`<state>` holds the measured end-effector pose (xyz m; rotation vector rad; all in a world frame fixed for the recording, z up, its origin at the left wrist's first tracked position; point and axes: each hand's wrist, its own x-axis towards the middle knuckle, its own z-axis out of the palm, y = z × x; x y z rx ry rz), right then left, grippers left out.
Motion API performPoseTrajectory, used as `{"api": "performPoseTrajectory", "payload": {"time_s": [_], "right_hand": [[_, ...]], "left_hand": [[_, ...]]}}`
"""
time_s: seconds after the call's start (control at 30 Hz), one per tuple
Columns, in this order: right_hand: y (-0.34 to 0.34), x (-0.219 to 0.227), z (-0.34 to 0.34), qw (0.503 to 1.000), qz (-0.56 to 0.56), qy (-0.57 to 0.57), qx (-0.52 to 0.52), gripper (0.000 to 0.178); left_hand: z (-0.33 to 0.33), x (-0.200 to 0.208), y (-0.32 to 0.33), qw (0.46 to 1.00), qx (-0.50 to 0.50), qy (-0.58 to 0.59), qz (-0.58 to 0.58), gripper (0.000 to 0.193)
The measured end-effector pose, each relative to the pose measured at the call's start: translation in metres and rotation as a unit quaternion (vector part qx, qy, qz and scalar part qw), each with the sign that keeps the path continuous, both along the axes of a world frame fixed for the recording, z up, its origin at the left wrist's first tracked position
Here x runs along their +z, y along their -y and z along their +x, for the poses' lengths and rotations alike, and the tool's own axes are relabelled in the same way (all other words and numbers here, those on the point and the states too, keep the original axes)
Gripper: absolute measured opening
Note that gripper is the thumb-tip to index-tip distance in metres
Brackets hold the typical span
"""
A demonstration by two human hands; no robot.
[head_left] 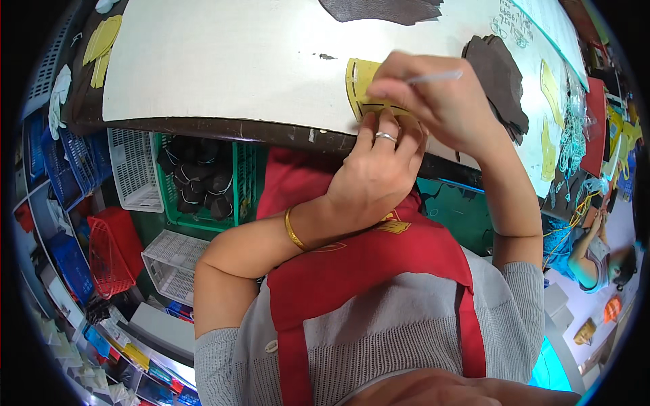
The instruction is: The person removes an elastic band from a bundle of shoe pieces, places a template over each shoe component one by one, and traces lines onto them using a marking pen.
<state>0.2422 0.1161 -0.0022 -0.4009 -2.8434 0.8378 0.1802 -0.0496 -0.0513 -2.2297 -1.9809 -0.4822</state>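
Observation:
A yellow pattern template (pixel 355 80) with dark slots along its edges lies at the near edge of the white tabletop. My left hand (pixel 379 162), with a ring on one finger, presses its outstretched fingertips onto the template's near edge. Over the template's right part, my right hand (pixel 443 98) is closed around a slim, pale marking pen (pixel 437 77), whose exact kind is hard to make out. The pen's tip is hidden by the fingers. Whether a piece lies under the template, I cannot tell.
Dark brown leather pieces (pixel 497 81) are stacked to the right, and another brown piece (pixel 379 9) lies at the far edge. More yellow templates (pixel 550 91) are at the right. Below the table (pixel 217 81) stands a green crate (pixel 237 186) of dark bundles. A person (pixel 596 257) is at far right.

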Motion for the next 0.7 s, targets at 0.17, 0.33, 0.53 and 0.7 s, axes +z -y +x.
{"api": "performPoseTrajectory", "payload": {"time_s": [0.17, 0.33, 0.53, 0.7], "right_hand": [[-0.008, -0.004, 0.033, 0.990, 0.129, -0.045, 0.029, 0.027], [-0.017, -0.009, 0.057, 0.971, -0.140, -0.121, -0.154, 0.026], [-0.017, -0.033, 0.043, 0.990, 0.027, -0.093, -0.101, 0.028], [-0.018, -0.024, 0.073, 0.992, 0.092, -0.073, -0.049, 0.027]], "left_hand": [[-0.001, 0.002, 0.000, 1.000, -0.003, -0.014, -0.013, 0.042], [-0.004, 0.005, -0.009, 1.000, -0.011, -0.021, 0.021, 0.036], [0.006, 0.013, -0.022, 0.998, 0.010, -0.059, -0.012, 0.024], [0.007, 0.013, -0.025, 0.994, 0.025, -0.101, -0.029, 0.023]]}}
